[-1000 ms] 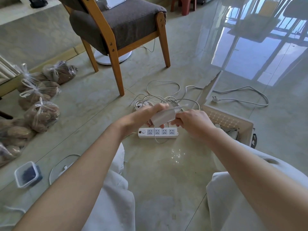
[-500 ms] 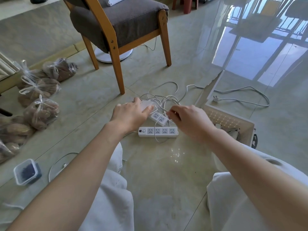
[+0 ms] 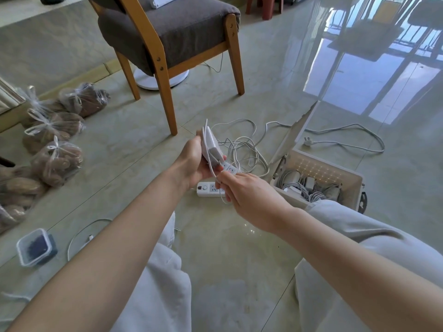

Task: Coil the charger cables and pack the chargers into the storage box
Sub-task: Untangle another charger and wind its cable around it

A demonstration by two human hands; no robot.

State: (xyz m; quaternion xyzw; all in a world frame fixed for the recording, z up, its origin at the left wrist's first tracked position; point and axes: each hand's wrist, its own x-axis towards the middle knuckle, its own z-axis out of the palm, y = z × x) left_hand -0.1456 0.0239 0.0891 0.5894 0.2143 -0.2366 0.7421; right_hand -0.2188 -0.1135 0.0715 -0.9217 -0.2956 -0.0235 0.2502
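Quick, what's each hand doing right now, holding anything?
Left hand: grips the white charger, above the floor.
Right hand: pinches the charger's thin cable.

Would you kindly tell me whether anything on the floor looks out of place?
White cables sprawl tangled on the floor beyond the power strip, and one stray cable lies apart beside the small container at left. Nothing looks spilled or damaged.

White gear on a pale green-beige marbled floor (image 3: 239, 248)
The charger (image 3: 209, 146), cables (image 3: 244, 152) and power strip (image 3: 207, 189) are white; the storage box (image 3: 311, 168) is cream, dotted; the chair (image 3: 182, 32) is grey on honey wood.
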